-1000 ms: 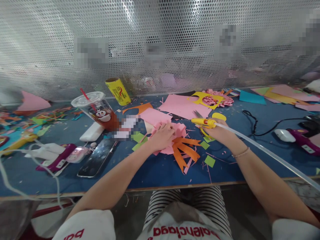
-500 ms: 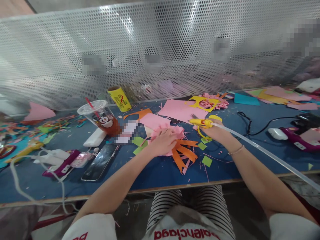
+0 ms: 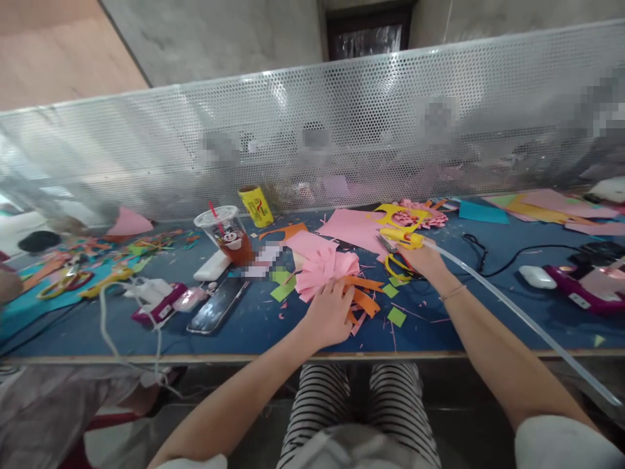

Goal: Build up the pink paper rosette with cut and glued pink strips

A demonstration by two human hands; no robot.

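My left hand (image 3: 329, 314) lies palm down over the near edge of a fringed pink paper flower (image 3: 325, 267), its fingers bent a little and slightly apart. Orange paper strips (image 3: 366, 301) fan out beside those fingers. In my right hand (image 3: 426, 258) is a yellow hot glue gun (image 3: 403, 238), its nozzle toward the left. A long clear glue stick (image 3: 498, 301) runs out of its back over my wrist. Yellow-handled scissors (image 3: 398, 268) are right under the gun; whether my hand touches them I cannot tell.
A lidded cup (image 3: 229, 238) with a red straw stands left, near a yellow roll (image 3: 256, 207) and a phone (image 3: 217, 306). Green squares (image 3: 396, 317) and pink sheets (image 3: 349, 227) lie around. Behind rises a perforated metal screen (image 3: 293, 150). Power strips (image 3: 159, 306) and cables sit at both sides.
My left hand has slid toward me across the pink flower, uncovering its fringed top. The glue gun has drawn back slightly with my right hand. The view has tilted up.
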